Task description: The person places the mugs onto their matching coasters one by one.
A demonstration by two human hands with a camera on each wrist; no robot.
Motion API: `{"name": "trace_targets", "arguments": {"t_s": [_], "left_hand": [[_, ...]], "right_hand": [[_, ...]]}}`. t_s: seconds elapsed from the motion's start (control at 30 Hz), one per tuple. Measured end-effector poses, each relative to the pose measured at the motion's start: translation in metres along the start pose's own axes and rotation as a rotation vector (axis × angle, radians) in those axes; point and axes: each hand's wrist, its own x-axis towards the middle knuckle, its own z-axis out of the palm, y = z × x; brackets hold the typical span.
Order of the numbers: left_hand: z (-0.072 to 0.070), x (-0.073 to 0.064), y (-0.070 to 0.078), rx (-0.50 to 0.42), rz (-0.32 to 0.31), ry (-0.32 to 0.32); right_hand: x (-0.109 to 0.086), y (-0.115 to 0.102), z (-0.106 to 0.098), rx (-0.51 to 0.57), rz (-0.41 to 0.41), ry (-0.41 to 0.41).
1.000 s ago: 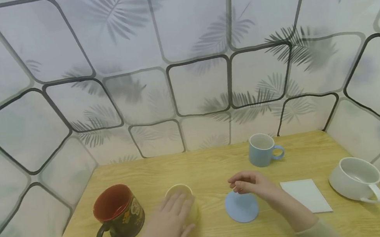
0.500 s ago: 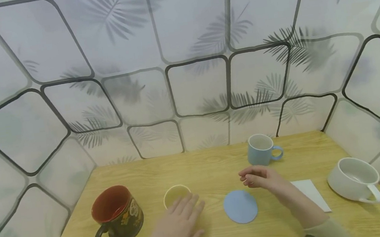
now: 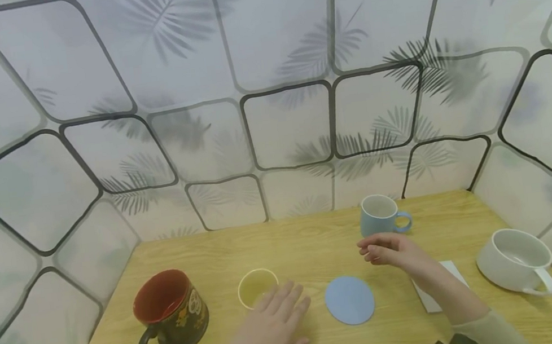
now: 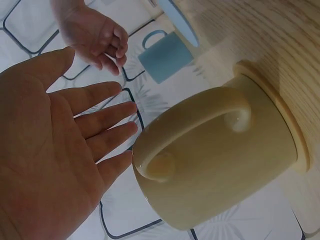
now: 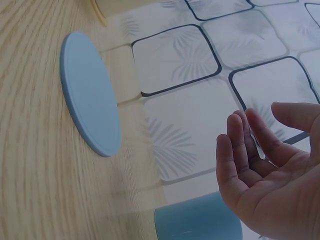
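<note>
Nearest, my left hand [image 3: 268, 332], one of two, is released and holds nothing, its fingers [image 4: 107, 120] extended and slightly spread. One pale sleeve [image 3: 488, 329] covers part of my right arm, which passes over one white four-sided coaster [image 3: 430, 302]. At the left of the table [image 3: 299, 237] stands one dark mug [image 3: 186, 324] with a red interior; at the right, one white mug [image 3: 507, 268]. Just beyond my left fingers, one yellow mug [image 4: 210, 165] stands upright on one round yellow coaster [image 4: 283, 104]; I cannot tell whether a fingertip touches the mug. Between my hands lies one round blue coaster [image 3: 349, 300], making three coasters. Farther on, my right hand [image 3: 392, 252] is also released, fingers loosely bent, grasping nothing, just before one blue mug [image 3: 378, 223], upright, the farthest of four mugs. Behind stands a leaf-patterned wall [image 3: 291, 125].
</note>
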Motion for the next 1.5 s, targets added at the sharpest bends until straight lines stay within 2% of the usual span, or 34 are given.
{"name": "trace_targets", "arguments": {"t_s": [0.3, 0.8, 1.13, 1.5], "left_hand": [[-0.001, 0.008, 0.008, -0.038, 0.034, -0.043], [0.016, 0.016, 0.015, -0.02, 0.093, 0.007], [0.026, 0.022, 0.018, -0.067, 0.08, -0.023], [0.033, 0.035, 0.022, -0.068, 0.056, -0.077]], "right_hand": [[0.001, 0.003, -0.009, -0.01, 0.001, -0.003], [-0.001, 0.005, -0.032, -0.071, 0.059, 0.087], [-0.004, 0.009, -0.05, -0.066, 0.024, 0.135], [-0.004, 0.015, -0.066, -0.055, 0.087, 0.184]]}}
